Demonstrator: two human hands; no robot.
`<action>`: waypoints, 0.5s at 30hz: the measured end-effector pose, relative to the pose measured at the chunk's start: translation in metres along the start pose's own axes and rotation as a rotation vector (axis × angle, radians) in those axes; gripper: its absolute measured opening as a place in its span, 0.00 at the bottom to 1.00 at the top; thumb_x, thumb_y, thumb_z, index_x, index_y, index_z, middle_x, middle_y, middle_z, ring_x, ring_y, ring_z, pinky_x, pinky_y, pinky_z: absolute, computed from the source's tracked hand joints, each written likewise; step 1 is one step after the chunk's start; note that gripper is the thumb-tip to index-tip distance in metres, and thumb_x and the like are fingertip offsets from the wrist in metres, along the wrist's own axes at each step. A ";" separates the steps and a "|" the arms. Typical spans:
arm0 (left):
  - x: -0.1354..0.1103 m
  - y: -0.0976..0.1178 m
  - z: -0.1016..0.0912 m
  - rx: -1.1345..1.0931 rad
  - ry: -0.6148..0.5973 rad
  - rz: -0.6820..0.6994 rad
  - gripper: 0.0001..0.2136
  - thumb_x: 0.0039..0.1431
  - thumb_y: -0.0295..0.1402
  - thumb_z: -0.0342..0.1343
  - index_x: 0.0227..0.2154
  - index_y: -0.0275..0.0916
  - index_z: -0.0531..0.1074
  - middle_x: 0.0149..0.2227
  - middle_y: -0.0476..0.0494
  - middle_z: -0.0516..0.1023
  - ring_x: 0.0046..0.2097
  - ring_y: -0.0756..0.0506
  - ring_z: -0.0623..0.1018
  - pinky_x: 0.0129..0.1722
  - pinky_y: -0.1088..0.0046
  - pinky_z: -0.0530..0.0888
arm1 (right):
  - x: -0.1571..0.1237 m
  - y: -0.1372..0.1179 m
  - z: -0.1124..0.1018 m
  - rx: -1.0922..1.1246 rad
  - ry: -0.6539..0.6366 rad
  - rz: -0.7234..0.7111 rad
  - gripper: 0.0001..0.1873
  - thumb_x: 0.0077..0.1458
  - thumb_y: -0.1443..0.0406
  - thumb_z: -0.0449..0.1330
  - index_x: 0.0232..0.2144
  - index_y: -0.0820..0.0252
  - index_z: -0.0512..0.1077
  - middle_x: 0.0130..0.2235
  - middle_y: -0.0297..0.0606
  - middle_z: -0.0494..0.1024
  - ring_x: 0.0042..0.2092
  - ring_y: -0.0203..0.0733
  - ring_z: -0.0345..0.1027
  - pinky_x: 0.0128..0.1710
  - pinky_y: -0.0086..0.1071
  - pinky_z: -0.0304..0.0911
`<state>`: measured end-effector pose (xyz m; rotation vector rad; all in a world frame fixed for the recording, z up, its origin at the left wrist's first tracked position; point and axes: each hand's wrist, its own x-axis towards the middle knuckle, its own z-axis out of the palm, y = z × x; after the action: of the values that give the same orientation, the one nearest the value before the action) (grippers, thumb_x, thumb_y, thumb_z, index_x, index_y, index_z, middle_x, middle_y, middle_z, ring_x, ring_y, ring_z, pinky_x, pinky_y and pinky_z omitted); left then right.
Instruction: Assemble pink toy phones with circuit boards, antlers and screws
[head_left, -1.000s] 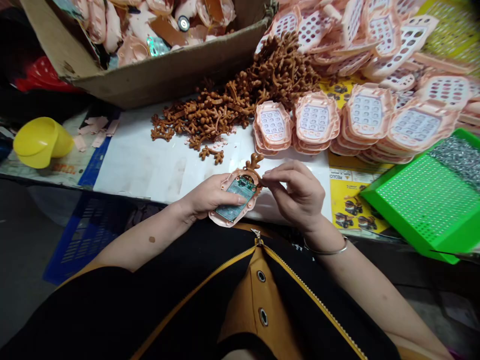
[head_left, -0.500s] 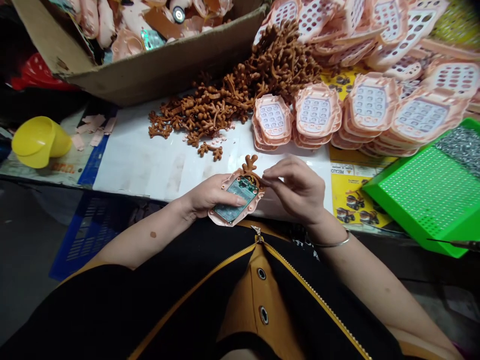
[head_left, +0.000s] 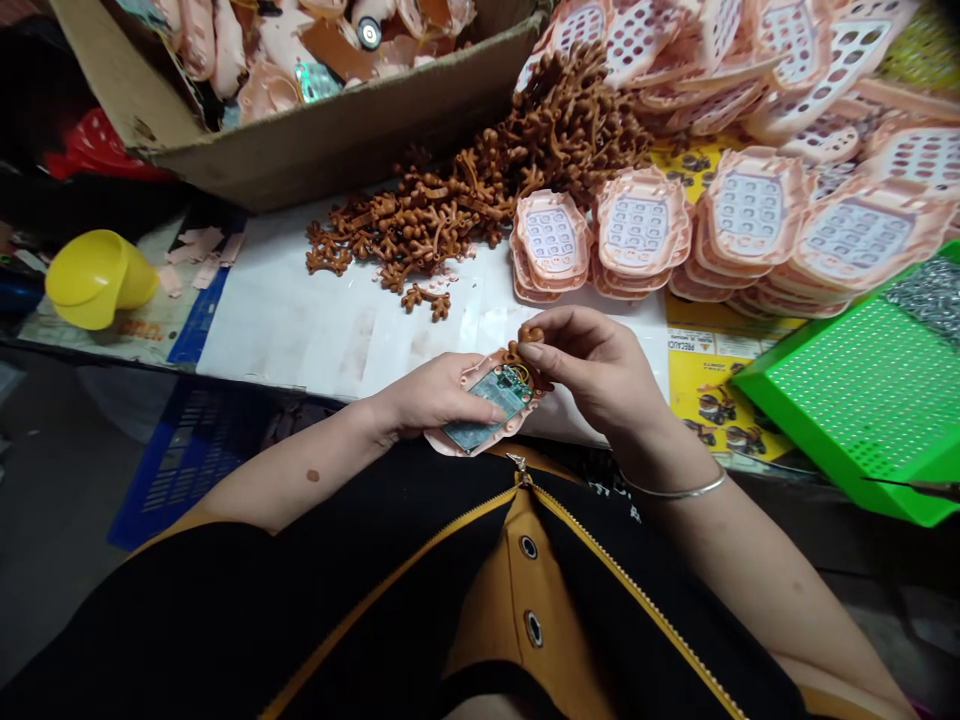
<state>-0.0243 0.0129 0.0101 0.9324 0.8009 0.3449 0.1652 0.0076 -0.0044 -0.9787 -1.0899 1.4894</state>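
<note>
Watching through the head camera, I am seeing the left hand keeping the pale pink, moulded plastic half-shell tilted just above the near edge of the white work sheet; its thumb is lying across the greenish rectangular circuit board inside, while its other fingers are going mostly out of sight around the shell, so I am reading a firm clasp without being able to check the underside. The change I am logging is on the right hand: half a second ago its fingertips were pinching near the shell's right edge, with the brown, branching, antler-shaped plastic piece standing plainly visible above the rim. Now thumb and forefinger are closing over that piece's knobbed tip, leaving no gap that I am making out, and the hand is covering much of it. The piece is sitting at the shell's top end, beside the thin yellow wires. The left hand is staying nearly as it was. I am taking this to mean that the work is at a handling stage, left hand steadying, right hand controlling the brown piece; whether that piece is fully seated I am not able to tell, as the fingers are hiding the joint.
</note>
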 end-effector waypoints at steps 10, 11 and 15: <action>-0.001 -0.002 -0.001 0.041 0.001 0.037 0.14 0.44 0.28 0.66 0.36 0.32 0.75 0.33 0.43 0.80 0.34 0.47 0.78 0.37 0.72 0.72 | 0.005 0.001 0.004 -0.091 -0.022 0.052 0.18 0.44 0.54 0.72 0.30 0.58 0.72 0.26 0.29 0.73 0.23 0.31 0.63 0.20 0.26 0.60; -0.001 -0.002 -0.002 -0.002 -0.011 0.049 0.14 0.44 0.28 0.66 0.36 0.32 0.75 0.33 0.43 0.80 0.34 0.47 0.78 0.38 0.71 0.72 | 0.008 0.001 0.002 -0.070 -0.029 0.065 0.19 0.45 0.52 0.71 0.31 0.58 0.72 0.26 0.29 0.74 0.23 0.31 0.63 0.21 0.26 0.60; -0.002 -0.002 -0.010 -0.196 0.079 0.107 0.15 0.43 0.28 0.67 0.37 0.31 0.76 0.32 0.42 0.80 0.33 0.47 0.78 0.37 0.71 0.72 | 0.022 -0.005 -0.007 -0.405 0.126 -0.147 0.20 0.58 0.48 0.57 0.34 0.58 0.74 0.30 0.36 0.77 0.29 0.36 0.69 0.28 0.31 0.64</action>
<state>-0.0333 0.0169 0.0060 0.7826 0.7758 0.5473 0.1696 0.0311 -0.0021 -1.2223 -1.3694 1.0938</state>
